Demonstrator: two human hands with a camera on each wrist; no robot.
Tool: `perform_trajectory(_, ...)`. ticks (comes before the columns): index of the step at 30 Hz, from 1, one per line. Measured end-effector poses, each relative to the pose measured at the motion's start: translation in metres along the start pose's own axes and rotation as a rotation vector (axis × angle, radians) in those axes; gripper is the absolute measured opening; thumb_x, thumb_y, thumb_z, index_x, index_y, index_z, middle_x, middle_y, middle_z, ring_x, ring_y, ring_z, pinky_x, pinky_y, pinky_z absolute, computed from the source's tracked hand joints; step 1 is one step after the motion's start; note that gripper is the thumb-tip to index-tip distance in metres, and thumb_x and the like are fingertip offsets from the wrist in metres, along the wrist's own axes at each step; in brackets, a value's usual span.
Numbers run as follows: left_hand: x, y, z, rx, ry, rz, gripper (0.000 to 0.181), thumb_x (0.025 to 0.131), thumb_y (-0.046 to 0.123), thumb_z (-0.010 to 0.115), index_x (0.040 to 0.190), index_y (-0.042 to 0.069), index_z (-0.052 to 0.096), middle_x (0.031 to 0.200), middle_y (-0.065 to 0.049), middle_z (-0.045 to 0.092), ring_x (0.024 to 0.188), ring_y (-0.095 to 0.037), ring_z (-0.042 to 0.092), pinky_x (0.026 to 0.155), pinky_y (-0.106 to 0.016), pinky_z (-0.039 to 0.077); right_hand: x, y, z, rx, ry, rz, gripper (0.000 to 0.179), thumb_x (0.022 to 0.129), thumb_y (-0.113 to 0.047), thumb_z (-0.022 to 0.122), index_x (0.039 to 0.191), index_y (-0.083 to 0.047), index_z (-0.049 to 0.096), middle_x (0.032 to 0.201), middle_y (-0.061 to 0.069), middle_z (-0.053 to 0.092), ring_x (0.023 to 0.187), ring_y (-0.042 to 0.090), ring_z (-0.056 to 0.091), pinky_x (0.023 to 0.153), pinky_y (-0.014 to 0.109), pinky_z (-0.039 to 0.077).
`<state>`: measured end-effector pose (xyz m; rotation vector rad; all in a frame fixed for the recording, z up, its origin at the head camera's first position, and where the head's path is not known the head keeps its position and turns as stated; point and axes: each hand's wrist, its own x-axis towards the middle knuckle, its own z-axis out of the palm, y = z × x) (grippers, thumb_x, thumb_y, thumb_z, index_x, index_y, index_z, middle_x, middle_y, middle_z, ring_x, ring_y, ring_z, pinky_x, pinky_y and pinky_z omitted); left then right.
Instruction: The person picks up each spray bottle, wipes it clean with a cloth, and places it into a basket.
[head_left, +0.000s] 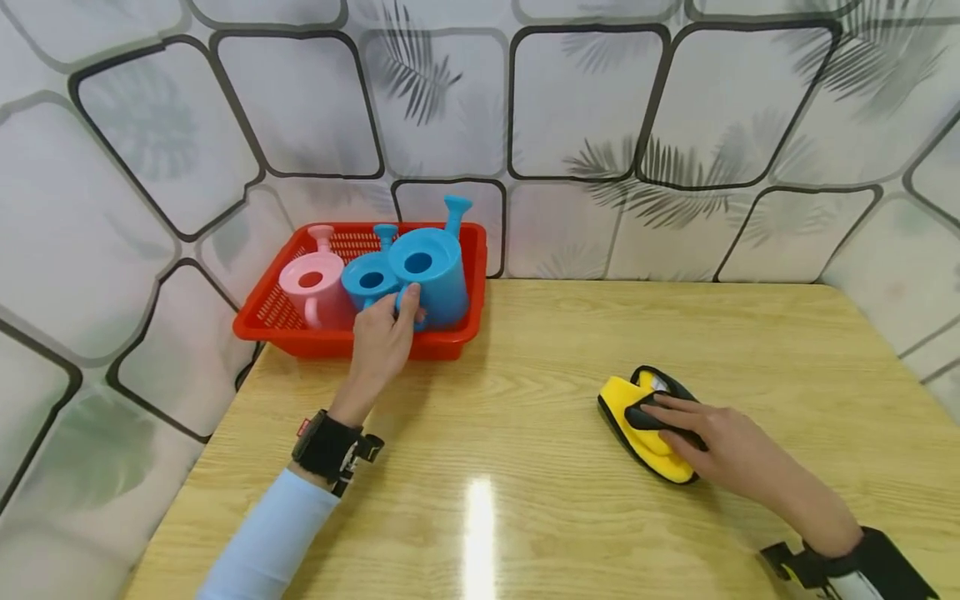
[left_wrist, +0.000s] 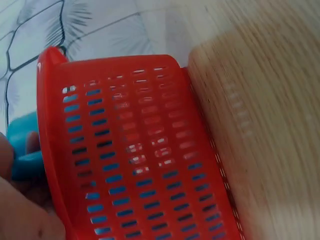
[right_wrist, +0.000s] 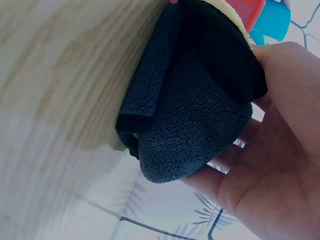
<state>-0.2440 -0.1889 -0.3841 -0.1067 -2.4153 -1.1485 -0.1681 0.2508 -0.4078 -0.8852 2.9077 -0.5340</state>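
Observation:
In the head view my left hand [head_left: 384, 333] grips the handle of the larger blue watering can [head_left: 438, 287], with the thumb on top. That can stands in a red basket [head_left: 292, 343], beside a smaller blue watering can [head_left: 370, 279] and a pink watering can [head_left: 318, 292]. The left wrist view shows the basket's slotted side [left_wrist: 150, 130] and the blue handle [left_wrist: 29, 166] by my fingers. On the right, my right hand [head_left: 723, 446] holds a fold of a yellow and black cloth [head_left: 626, 400] at the table; its dark fuzzy side [right_wrist: 190, 120] fills the right wrist view.
The light wooden table [head_left: 525, 433] reaches back to a patterned curtain [head_left: 585, 108] with leaf prints. The basket sits at the table's back left corner, against the curtain. A bright reflection lies on the tabletop near the front.

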Motion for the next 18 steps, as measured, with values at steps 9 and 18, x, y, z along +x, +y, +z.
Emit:
perform_trajectory(9,-0.0016,-0.0056,0.0061,0.342,-0.011,0.018,0.056,0.108,0.042,0.045,0.063,0.009,0.048,0.054,-0.006,0.044,0.049,-0.022,0.044,0.048,-0.03,0.028,-0.001,0.002,0.0046,0.005,0.019,-0.003,0.04,0.097,-0.013,0.066,0.138,-0.014,0.065,0.143,0.023,0.06,0.042,-0.004,0.023,0.049,0.019,0.033)
perform_trajectory(18,-0.0004,-0.004,0.0043,0.466,-0.183,-0.009,0.057,0.108,0.041,0.038,0.061,0.011,0.048,0.052,-0.005,0.044,0.047,-0.022,0.045,0.046,-0.029,0.031,-0.0018,0.0023,0.0055,0.017,-0.003,0.029,0.04,0.098,-0.015,0.066,0.138,-0.016,0.065,0.144,0.024,0.059,0.042,-0.003,0.024,0.047,0.019,0.033)
